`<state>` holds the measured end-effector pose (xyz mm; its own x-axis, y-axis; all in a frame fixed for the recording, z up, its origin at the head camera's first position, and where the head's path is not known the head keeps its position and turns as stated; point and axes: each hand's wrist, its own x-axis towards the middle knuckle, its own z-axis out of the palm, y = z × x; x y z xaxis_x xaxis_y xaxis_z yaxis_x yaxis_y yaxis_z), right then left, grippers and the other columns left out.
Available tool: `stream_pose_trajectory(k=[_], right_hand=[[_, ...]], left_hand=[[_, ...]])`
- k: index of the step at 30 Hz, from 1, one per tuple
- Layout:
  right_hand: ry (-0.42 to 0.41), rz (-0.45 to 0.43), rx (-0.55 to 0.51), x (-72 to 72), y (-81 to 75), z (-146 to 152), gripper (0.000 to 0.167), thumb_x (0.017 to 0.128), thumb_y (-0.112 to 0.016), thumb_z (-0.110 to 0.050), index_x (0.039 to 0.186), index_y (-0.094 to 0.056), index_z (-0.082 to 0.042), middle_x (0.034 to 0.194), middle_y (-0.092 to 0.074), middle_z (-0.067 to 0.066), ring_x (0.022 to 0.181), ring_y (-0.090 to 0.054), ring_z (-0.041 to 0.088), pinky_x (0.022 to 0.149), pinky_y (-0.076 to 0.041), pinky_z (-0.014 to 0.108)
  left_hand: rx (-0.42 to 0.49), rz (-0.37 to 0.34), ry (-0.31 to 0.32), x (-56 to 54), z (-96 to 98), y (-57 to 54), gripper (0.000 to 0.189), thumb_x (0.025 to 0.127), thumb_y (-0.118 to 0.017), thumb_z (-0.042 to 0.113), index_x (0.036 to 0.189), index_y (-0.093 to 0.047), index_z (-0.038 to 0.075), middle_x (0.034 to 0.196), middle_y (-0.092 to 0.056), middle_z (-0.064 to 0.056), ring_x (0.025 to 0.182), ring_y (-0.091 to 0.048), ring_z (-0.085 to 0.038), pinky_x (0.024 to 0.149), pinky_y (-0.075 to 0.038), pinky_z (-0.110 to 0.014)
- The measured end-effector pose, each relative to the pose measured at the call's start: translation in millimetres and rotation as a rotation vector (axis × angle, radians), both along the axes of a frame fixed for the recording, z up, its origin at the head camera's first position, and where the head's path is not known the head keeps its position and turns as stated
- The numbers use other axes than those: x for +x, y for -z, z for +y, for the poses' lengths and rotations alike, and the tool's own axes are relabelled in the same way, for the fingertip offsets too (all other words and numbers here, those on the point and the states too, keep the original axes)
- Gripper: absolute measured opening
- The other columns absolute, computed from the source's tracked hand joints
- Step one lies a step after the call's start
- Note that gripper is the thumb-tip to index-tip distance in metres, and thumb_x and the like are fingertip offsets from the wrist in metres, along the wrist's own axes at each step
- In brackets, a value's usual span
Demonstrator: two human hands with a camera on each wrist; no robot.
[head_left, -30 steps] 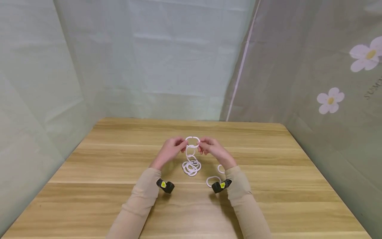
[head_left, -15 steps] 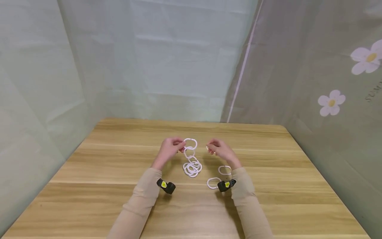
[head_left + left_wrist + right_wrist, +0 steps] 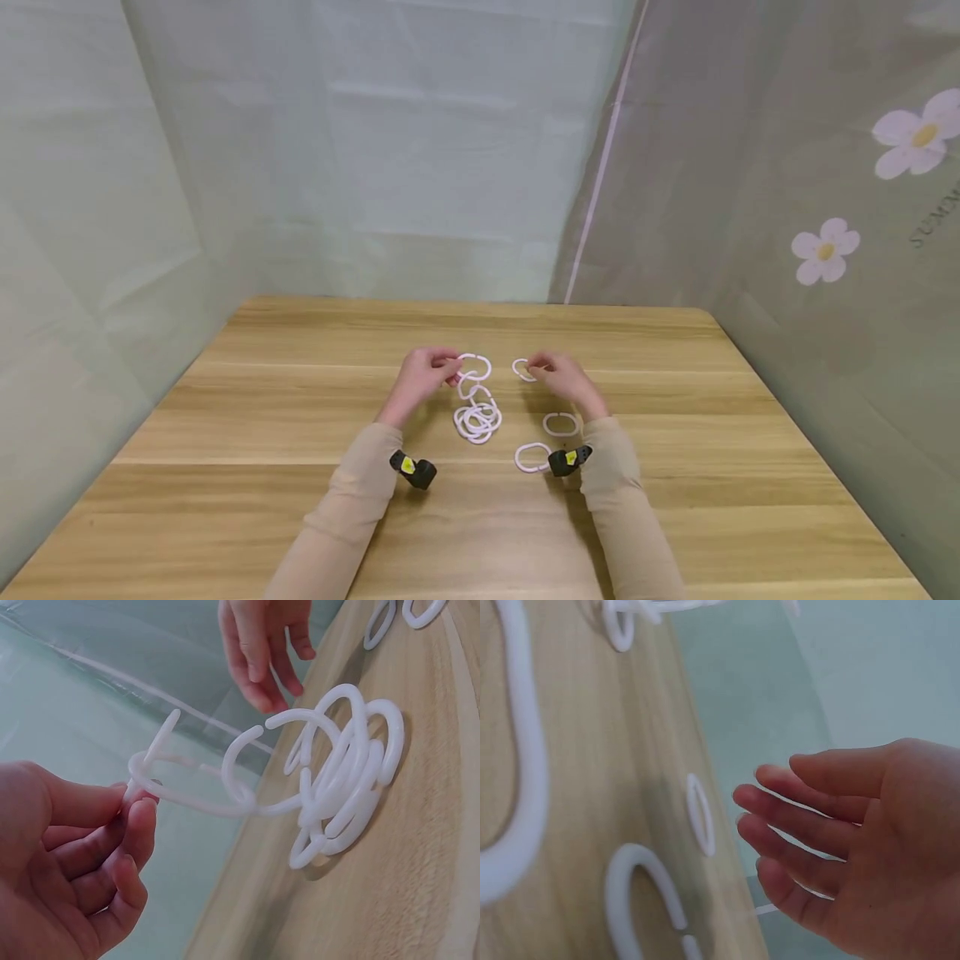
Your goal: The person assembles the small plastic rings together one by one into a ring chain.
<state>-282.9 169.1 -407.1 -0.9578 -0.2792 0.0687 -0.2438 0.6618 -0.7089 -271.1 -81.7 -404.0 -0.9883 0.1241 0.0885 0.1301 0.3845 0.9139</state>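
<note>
White plastic oval links with small gaps are joined into a chain. My left hand (image 3: pixel 420 381) pinches the chain's top link (image 3: pixel 476 367) between thumb and fingers, holding it above the table. Below it the chain hangs down into a heap of links (image 3: pixel 477 423), which the left wrist view shows as overlapping loops (image 3: pixel 341 776). My right hand (image 3: pixel 564 382) is apart from the chain, over to its right. Its fingers are relaxed with nothing between them in the right wrist view. Just beyond the fingertips, a loose link (image 3: pixel 700 815) lies on the table.
Two more loose links, one farther (image 3: pixel 560 424) and one nearer (image 3: pixel 532 457), lie by the right wrist on the wooden table (image 3: pixel 750 483). Fabric walls enclose the table's back and sides. Each wrist wears a small black camera.
My right hand has let go of the top link and moved right, near a loose link that now shows by its fingertips. The left hand keeps its pinch, with the chain slightly lower.
</note>
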Motion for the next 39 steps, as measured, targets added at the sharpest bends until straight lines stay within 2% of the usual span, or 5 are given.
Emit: stream_pose_trajectory(k=[10,18,24,30,39], right_hand=[[-0.081,-0.046,0.014,0.3,9.4,1.6,0.025,0.096,-0.052,-0.008,0.113,-0.062,0.008,0.116,-0.064,0.025,0.111,-0.058,0.036,0.097,-0.046,0.047],[-0.081,-0.15,-0.058,0.1,7.7,-0.4,0.027,0.096,-0.054,-0.01,0.116,-0.06,0.006,0.105,-0.068,0.022,0.095,-0.064,0.028,0.085,-0.049,0.032],[-0.068,-0.052,-0.006,0.1,9.0,1.2,0.035,0.093,-0.059,-0.008,0.124,-0.055,0.007,0.12,-0.061,0.026,0.108,-0.06,0.039,0.095,-0.048,0.046],[-0.176,-0.007,0.078,0.7,14.8,1.7,0.06,0.083,-0.065,0.001,0.139,-0.044,0.006,0.142,-0.047,0.028,0.13,-0.045,0.046,0.111,-0.034,0.056],[-0.173,0.053,0.206,0.5,17.9,-2.4,0.062,0.072,-0.063,0.011,0.133,-0.053,0.002,0.136,-0.054,0.024,0.128,-0.048,0.044,0.109,-0.036,0.055]], left_hand=[[-0.037,-0.003,0.027,1.2,-3.0,-2.3,0.024,0.094,-0.061,0.009,0.111,-0.065,-0.007,0.087,-0.071,-0.02,0.063,-0.061,-0.007,0.077,-0.055,-0.046],[-0.042,-0.005,0.067,1.6,-4.9,-1.6,0.024,0.094,-0.06,0.009,0.112,-0.065,-0.007,0.085,-0.071,-0.019,0.064,-0.062,-0.009,0.074,-0.055,-0.044],[-0.052,-0.019,0.088,4.0,-4.2,-5.3,0.025,0.094,-0.061,0.008,0.113,-0.064,-0.006,0.084,-0.071,-0.019,0.065,-0.062,-0.012,0.075,-0.055,-0.045],[-0.072,0.0,0.125,3.5,-1.3,-4.4,0.026,0.094,-0.059,0.007,0.114,-0.063,-0.009,0.087,-0.07,-0.025,0.067,-0.064,-0.017,0.074,-0.054,-0.044],[-0.087,0.02,0.144,3.5,1.3,-7.1,0.025,0.094,-0.059,0.006,0.113,-0.063,-0.009,0.088,-0.069,-0.027,0.066,-0.063,-0.017,0.07,-0.053,-0.042]])
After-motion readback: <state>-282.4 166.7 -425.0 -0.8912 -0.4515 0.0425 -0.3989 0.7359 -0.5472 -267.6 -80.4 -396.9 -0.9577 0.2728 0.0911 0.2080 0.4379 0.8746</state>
